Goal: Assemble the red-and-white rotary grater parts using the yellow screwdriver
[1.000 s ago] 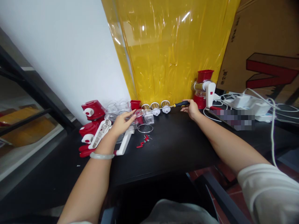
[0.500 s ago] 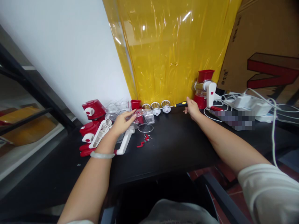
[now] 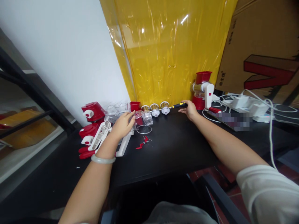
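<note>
My right hand (image 3: 191, 110) is closed round the black and yellow handle of a screwdriver (image 3: 178, 105) at the back of the black table (image 3: 177, 146); its shaft points left toward three small drums (image 3: 155, 109). My left hand (image 3: 122, 124), with a pale bangle on the wrist, rests over a clear plastic part (image 3: 140, 116) beside a white handle piece (image 3: 100, 135); its fingers are loosely spread on it. Small red clips and screws (image 3: 143, 143) lie just to its right, next to a metal ring (image 3: 144, 129).
Red and white grater bodies (image 3: 92, 112) are heaped at the left. An assembled red and white grater (image 3: 203, 90) stands behind my right hand. White chargers and cables (image 3: 245, 104) lie at the right. Yellow plastic sheet (image 3: 168, 49) and a cardboard box (image 3: 263, 46) back the table.
My right hand has closed on the screwdriver handle and lifted it slightly. The left hand stays on the clear part. The view shifted a little.
</note>
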Tool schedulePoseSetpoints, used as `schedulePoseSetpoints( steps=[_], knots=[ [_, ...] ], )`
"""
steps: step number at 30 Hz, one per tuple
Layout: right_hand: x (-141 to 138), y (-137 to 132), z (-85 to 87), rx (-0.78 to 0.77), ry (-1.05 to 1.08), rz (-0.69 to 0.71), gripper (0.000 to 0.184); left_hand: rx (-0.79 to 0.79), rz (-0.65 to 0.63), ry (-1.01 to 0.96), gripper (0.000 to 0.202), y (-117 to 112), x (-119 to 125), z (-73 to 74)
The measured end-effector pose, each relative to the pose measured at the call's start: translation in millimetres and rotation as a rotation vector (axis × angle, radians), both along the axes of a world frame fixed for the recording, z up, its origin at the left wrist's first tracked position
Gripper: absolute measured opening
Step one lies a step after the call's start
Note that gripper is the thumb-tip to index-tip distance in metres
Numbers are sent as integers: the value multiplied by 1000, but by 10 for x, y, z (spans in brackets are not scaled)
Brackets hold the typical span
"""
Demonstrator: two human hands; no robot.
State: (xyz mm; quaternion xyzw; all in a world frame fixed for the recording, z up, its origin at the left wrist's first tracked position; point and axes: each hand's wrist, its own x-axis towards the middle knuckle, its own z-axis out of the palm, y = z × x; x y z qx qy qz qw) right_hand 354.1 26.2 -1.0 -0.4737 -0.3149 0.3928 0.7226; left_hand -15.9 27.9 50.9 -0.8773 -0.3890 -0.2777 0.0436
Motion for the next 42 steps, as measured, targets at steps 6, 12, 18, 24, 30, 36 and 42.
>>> schedulePoseSetpoints(
  steps=[6, 12, 18, 24, 30, 36, 42],
  knots=[
    [-35, -34, 28, 28, 20, -2, 7, -10, 10, 8, 56, 6, 5, 0],
    [-25, -16, -10, 13, -83, -30, 21, 1, 4, 7, 56, 17, -2, -13],
    [-2, 14, -54, -15, -147, -81, 30, 9, 2, 16, 56, 24, -3, -18],
    [-7, -2, 4, -41, 32, 10, 30, 5, 9, 7, 55, 16, 1, -17],
    [-1, 12, -52, -7, -62, -22, 22, 12, 7, 13, 56, 26, -1, -23],
    [10, 37, -68, -49, -79, -59, 31, 13, -1, 6, 54, 28, 0, -23],
    [-10, -11, -2, -72, 39, 43, 25, 15, 4, 11, 54, 38, -4, -33]
  ],
)
